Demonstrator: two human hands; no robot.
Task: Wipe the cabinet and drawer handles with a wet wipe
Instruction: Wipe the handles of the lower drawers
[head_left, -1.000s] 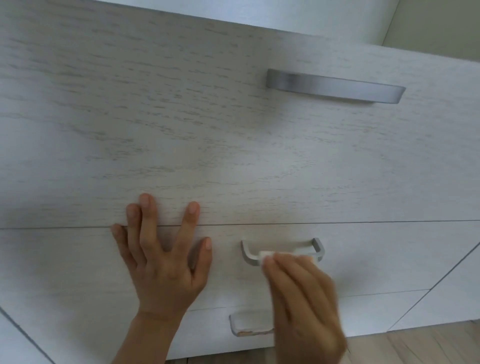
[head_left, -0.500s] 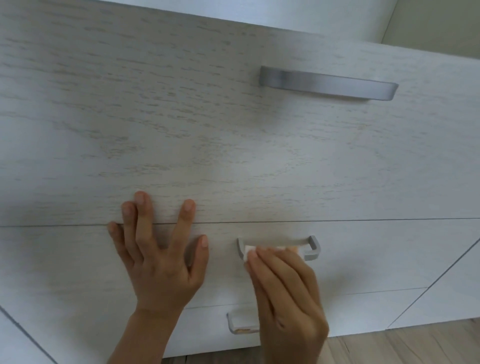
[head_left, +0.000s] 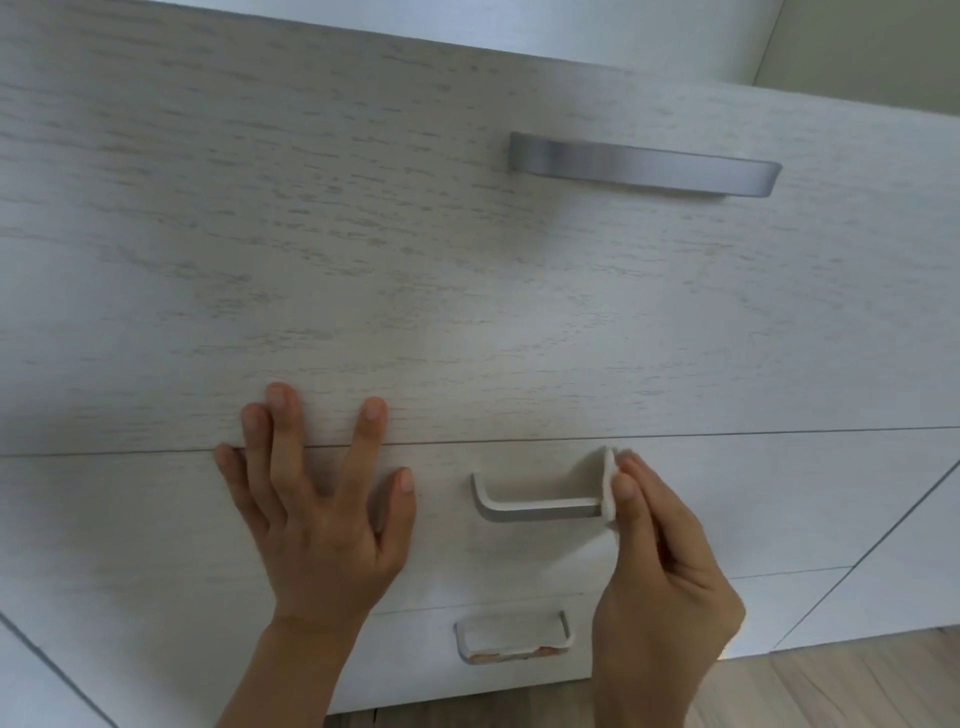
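The wipe (head_left: 609, 486) slid right, hiding the handle (head_left: 540, 508) end.

drawer fronts (head_left: 363, 260): pale whitewashed wood look, greyish-beige grain streaks running sideways, thin dark grey seam lines between panels. top handle (head_left: 644, 166): brushed silver-grey, bit darker at left end. middle handle (head_left: 540, 506): lighter silver, top face nearly off-white. bottom handle (head_left: 509, 656): silver rim, orangey-brown patch along lower edge. wet wipe (head_left: 609, 483): plain white. floor (head_left: 831, 686): light brown wood planks. wall (head_left: 872, 47) up in corner: pale greenish beige.
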